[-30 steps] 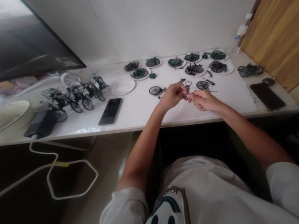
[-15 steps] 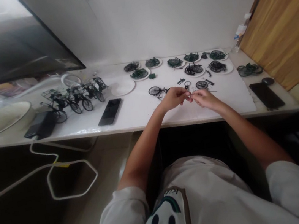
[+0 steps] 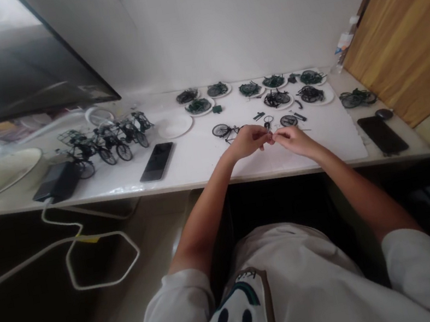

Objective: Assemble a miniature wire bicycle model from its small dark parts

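Note:
My left hand (image 3: pixel 252 140) and my right hand (image 3: pixel 293 140) meet fingertip to fingertip above the white work sheet (image 3: pixel 321 150). Both are closed in a pinch around something small that I cannot make out. Just behind the left hand lies a partly built model bicycle (image 3: pixel 221 131), its frame partly covered by that hand. A small wheel (image 3: pixel 288 121) rests behind my right hand. Between the hands and the plates, a dark ring-shaped part (image 3: pixel 268 120) and thin black strips (image 3: pixel 259 116) lie on the sheet.
Several small white plates heaped with dark green and black parts, such as one plate (image 3: pixel 326 97), line the back. Finished model bicycles (image 3: pixel 111 140) stand left, beside a phone (image 3: pixel 157 162), a black power adapter (image 3: pixel 56 182) and a basin (image 3: pixel 1 176). Another dark phone (image 3: pixel 383 134) lies right.
The fingertips have shifted slightly against each other, with the right hand turned a little. Both hands stay pinched at the same place. The view has drifted slightly.

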`<state>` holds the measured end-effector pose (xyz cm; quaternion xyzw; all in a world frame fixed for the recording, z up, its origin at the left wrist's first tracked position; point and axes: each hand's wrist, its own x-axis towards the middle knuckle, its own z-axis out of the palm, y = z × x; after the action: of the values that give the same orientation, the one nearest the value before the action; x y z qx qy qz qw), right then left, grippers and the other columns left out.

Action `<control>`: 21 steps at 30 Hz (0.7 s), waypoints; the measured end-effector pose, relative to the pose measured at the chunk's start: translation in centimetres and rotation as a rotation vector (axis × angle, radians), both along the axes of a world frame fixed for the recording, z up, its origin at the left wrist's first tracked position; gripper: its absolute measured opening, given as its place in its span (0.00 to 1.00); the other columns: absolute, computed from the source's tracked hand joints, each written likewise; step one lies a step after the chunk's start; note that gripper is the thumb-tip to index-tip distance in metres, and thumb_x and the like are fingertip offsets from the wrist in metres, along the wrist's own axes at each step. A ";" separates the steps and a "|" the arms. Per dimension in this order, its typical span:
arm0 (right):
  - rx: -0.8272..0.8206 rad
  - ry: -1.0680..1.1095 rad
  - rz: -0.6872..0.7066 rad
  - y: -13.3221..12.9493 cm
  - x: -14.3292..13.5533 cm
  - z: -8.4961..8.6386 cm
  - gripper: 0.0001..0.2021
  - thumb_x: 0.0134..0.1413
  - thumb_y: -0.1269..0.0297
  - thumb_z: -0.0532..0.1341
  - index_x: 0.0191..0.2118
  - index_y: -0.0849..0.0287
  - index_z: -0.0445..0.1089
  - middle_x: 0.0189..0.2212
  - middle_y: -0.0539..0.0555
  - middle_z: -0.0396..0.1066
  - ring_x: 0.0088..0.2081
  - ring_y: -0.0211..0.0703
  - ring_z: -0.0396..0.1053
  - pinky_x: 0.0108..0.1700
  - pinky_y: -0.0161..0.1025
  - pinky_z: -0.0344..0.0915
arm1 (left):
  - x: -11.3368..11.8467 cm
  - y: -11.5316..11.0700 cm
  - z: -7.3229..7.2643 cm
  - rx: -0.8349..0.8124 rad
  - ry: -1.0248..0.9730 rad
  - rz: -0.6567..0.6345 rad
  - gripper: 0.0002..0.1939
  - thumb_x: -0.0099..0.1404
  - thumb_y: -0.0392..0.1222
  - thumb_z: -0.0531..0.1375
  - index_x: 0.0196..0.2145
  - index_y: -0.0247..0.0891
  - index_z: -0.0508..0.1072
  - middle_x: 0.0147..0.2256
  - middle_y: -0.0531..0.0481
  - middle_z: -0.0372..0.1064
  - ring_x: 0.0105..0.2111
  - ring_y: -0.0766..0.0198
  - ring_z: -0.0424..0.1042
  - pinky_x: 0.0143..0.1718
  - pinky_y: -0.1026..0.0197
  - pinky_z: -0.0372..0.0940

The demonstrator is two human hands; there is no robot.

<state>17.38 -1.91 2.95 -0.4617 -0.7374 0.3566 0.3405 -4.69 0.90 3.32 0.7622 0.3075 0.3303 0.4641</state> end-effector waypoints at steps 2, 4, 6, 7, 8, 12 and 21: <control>0.027 -0.006 0.006 0.1 0.0 -0.1 0.18 0.64 0.50 0.61 0.35 0.58 0.82 0.33 0.55 0.81 0.36 0.45 0.71 0.41 0.41 0.64 | 0.0 0.2 -0.2 -0.001 0.001 -0.006 0.11 0.72 0.44 0.64 0.38 0.32 0.81 0.37 0.40 0.84 0.26 0.70 0.75 0.30 0.67 0.68; 0.039 -0.005 0.015 0.1 0.1 -0.1 0.17 0.64 0.51 0.61 0.35 0.57 0.82 0.37 0.56 0.83 0.39 0.47 0.74 0.45 0.42 0.66 | 0.0 0.3 -0.5 0.008 0.010 -0.014 0.12 0.72 0.44 0.64 0.38 0.31 0.80 0.37 0.40 0.84 0.26 0.71 0.75 0.30 0.67 0.68; 0.040 0.002 0.018 0.1 0.1 0.0 0.16 0.65 0.52 0.62 0.35 0.57 0.82 0.38 0.56 0.83 0.41 0.48 0.75 0.48 0.42 0.67 | -0.1 0.4 -0.6 0.019 0.010 -0.013 0.12 0.73 0.45 0.64 0.38 0.32 0.79 0.37 0.41 0.84 0.26 0.71 0.75 0.30 0.67 0.68; 0.042 0.005 0.009 0.1 0.1 0.0 0.16 0.65 0.52 0.62 0.36 0.57 0.82 0.38 0.56 0.83 0.41 0.48 0.75 0.48 0.42 0.67 | -0.2 0.5 -0.6 0.024 0.007 -0.003 0.12 0.73 0.45 0.64 0.38 0.32 0.79 0.37 0.41 0.83 0.25 0.71 0.75 0.30 0.68 0.68; 0.046 0.007 -0.009 0.1 0.2 0.1 0.16 0.65 0.52 0.62 0.36 0.57 0.81 0.38 0.56 0.82 0.41 0.47 0.75 0.48 0.42 0.67 | -0.3 0.5 -0.6 0.026 0.001 0.014 0.12 0.73 0.46 0.65 0.38 0.32 0.79 0.35 0.42 0.83 0.25 0.71 0.74 0.30 0.68 0.67; 0.094 0.022 -0.102 0.0 0.2 0.5 0.17 0.65 0.49 0.64 0.38 0.58 0.81 0.36 0.55 0.80 0.38 0.46 0.73 0.45 0.41 0.66 | -0.6 0.8 -0.6 -0.019 -0.065 0.085 0.14 0.72 0.49 0.68 0.38 0.32 0.79 0.33 0.44 0.80 0.25 0.71 0.73 0.29 0.67 0.66; 0.232 0.051 -0.096 -1.4 -0.3 1.1 0.21 0.71 0.44 0.61 0.44 0.57 0.79 0.38 0.56 0.80 0.36 0.46 0.70 0.42 0.42 0.67 | -1.1 1.3 -0.6 -0.190 -0.293 -0.003 0.26 0.68 0.62 0.72 0.42 0.32 0.81 0.36 0.43 0.80 0.24 0.71 0.72 0.26 0.66 0.64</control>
<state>17.05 -3.34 4.08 -0.4448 -0.7419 0.2637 0.4269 -5.81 2.22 2.70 0.6589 0.2651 0.4067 0.5747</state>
